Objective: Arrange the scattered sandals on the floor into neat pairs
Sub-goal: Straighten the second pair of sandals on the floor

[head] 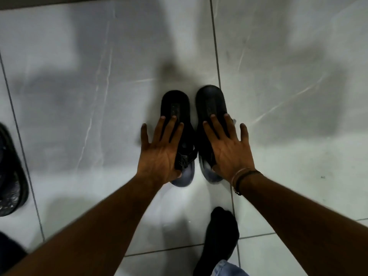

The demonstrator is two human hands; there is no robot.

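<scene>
Two black sandals lie side by side on the pale tiled floor, heels pointing away from me. My left hand (pixel 161 150) rests flat on the left sandal (pixel 175 104), fingers spread, thumb hooked near its strap. On the right sandal (pixel 211 100) my right hand (pixel 229 148) lies flat with spread fingers, a cord bracelet at the wrist. Neither hand is closed around a sandal. The hands hide the straps and the near halves of both sandals; greyish near ends show below the palms.
Another dark sandal (pixel 10 172) lies at the left edge, partly cut off. My foot in a black sock (pixel 221 236) stands on the tiles below the pair, with a jeans hem beside it. Grey grout lines cross the floor.
</scene>
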